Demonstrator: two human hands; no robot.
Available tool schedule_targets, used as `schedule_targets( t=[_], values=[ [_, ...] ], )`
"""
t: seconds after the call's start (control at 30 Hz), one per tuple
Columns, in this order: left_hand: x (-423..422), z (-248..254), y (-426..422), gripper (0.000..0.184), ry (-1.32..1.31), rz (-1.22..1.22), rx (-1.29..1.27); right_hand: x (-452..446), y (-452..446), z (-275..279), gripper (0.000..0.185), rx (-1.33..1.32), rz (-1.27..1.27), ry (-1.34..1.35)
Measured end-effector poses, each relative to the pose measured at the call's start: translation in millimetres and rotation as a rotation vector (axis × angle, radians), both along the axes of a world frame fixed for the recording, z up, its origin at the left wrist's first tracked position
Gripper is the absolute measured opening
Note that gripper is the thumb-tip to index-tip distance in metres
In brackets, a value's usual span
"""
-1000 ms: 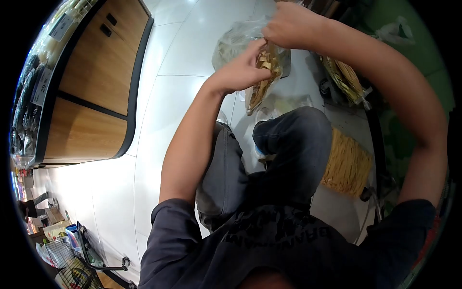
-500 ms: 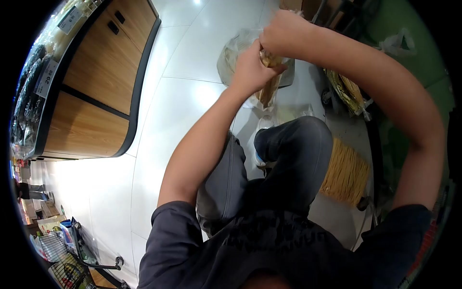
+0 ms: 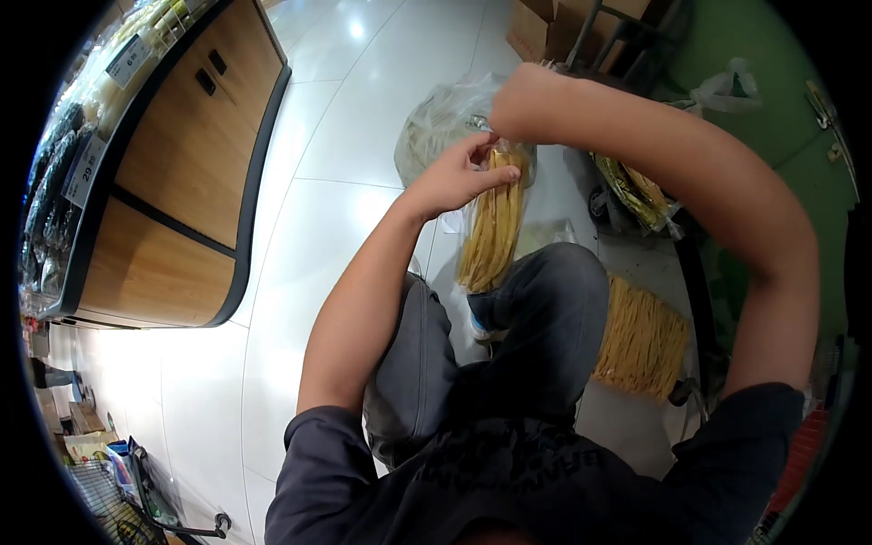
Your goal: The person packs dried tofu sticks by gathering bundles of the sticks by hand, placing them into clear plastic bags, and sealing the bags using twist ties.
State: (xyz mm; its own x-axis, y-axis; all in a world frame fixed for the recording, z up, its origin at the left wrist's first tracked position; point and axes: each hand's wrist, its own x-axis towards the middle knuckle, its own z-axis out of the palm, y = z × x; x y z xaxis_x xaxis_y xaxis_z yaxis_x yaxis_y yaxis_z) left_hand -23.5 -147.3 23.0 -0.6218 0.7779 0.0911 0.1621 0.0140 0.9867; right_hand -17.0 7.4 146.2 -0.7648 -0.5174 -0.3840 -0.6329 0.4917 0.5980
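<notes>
A clear plastic bag of long yellow dried strips (image 3: 495, 227) hangs upright in front of my knees, its lower end by my raised knee. My left hand (image 3: 459, 173) grips it near the top, thumb across the front and fingers behind. At the bag's neck, my right hand (image 3: 527, 104) is closed in a fist; its fingers are turned away, so what they pinch is partly hidden. Behind both hands a large translucent plastic bag (image 3: 422, 136) rests on the floor.
A bundle of similar yellow strips (image 3: 640, 341) lies on the floor right of my knee. More wrapped strips (image 3: 636, 191) sit beside a cart wheel. A cardboard box (image 3: 536, 32) stands ahead. On the left is a wooden display cabinet (image 3: 173, 191) with packaged goods; a wire basket (image 3: 100, 495) is lower left.
The bag of strips has swung into fuller view, hanging lower toward my knees. Both hands have come slightly nearer, and my left thumb has shifted onto the bag's front.
</notes>
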Motion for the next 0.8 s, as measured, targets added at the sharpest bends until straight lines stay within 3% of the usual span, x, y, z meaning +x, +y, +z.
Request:
schedule_targets(
  t=[0.13,0.2,0.33,0.43,0.5,0.53,0.6,0.7,0.8],
  values=[
    [-13,-16,9,0.053,0.077,0.023,-0.161,3,-4,-4,0.012,0.030,0.035,-0.015],
    [-16,-35,20,0.059,0.348,0.177,0.136,5,-4,-1,0.012,-0.014,0.062,-0.008],
    [-13,-26,21,0.056,0.280,0.212,0.100,4,-3,4,0.010,0.000,0.038,-0.039],
    [0,-6,20,0.053,0.343,0.359,-0.104,8,-6,18,0.009,-0.047,-0.083,-0.077],
    [7,3,22,0.051,0.418,0.473,-0.235,9,-18,27,0.016,0.066,-0.463,-0.208],
    [7,0,25,0.051,0.413,0.487,-0.230,3,-17,25,0.016,0.075,-0.451,-0.207],
    [8,-8,29,0.052,0.653,0.579,-0.131,-10,-11,21,0.024,-0.016,-0.830,-0.480],
    [12,-13,35,0.058,0.868,0.576,-0.100,-16,-5,26,0.027,0.053,-0.792,-0.460],
    [18,-16,39,0.063,0.659,0.514,-0.032,-22,-2,27,0.025,0.105,-0.777,-0.434]
  ],
)
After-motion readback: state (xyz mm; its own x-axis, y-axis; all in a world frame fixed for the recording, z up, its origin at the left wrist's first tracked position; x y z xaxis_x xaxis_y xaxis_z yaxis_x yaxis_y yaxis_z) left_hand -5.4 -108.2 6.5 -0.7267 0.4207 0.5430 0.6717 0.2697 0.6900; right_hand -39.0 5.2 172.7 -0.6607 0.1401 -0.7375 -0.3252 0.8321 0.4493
